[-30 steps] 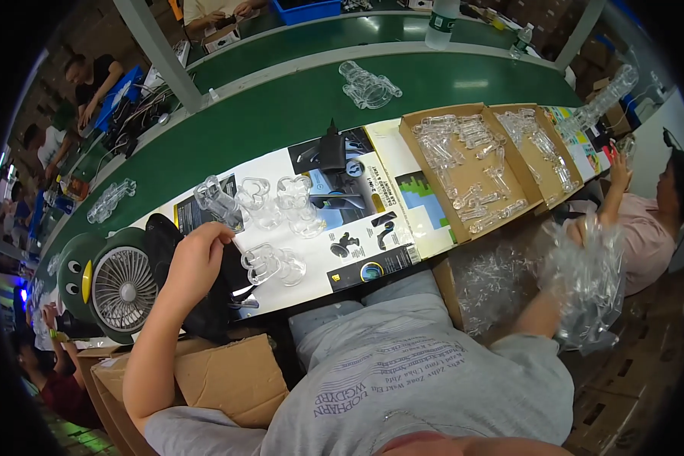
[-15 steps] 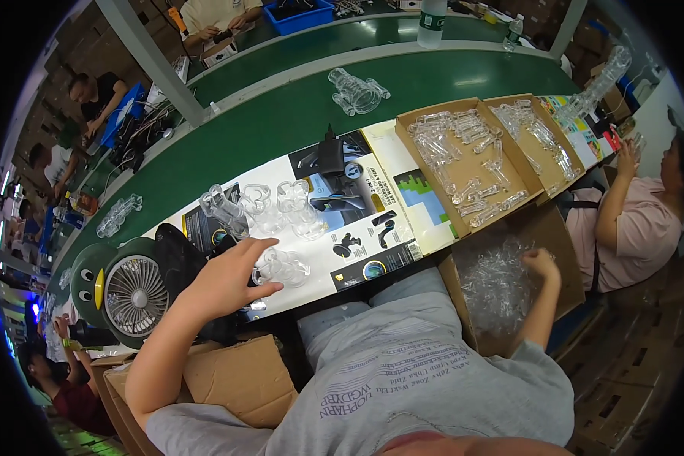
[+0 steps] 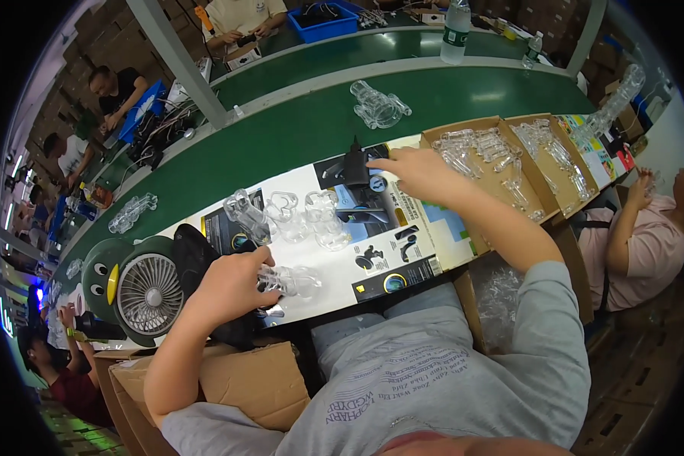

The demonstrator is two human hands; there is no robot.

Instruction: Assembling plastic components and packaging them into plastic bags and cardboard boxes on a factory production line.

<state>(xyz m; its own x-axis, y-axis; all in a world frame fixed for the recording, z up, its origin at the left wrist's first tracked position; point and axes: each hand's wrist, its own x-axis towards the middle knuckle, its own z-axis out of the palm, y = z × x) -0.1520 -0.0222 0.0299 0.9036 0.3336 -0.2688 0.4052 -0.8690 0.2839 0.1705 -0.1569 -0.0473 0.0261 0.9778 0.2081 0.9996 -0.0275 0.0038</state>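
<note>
My left hand is closed round the near end of a clear plastic part lying on the white printed sheet. Just beyond it, more clear tubular parts sit together on the sheet. My right hand hovers over the sheet's far right part, its index finger stretched left beside a black plug adapter. Nothing shows between its visible fingers; the others are hidden under the hand. To the right, a shallow cardboard tray holds small clear plastic pieces.
A green fan with a cartoon face stands left, next to a black object. Another clear part lies on the green table. An open carton with clear pieces is by my right side. Co-workers sit around.
My right hand has left the carton at my side and come up over the sheet near the adapter. My left fingers have closed on the clear part. The view has shifted slightly.
</note>
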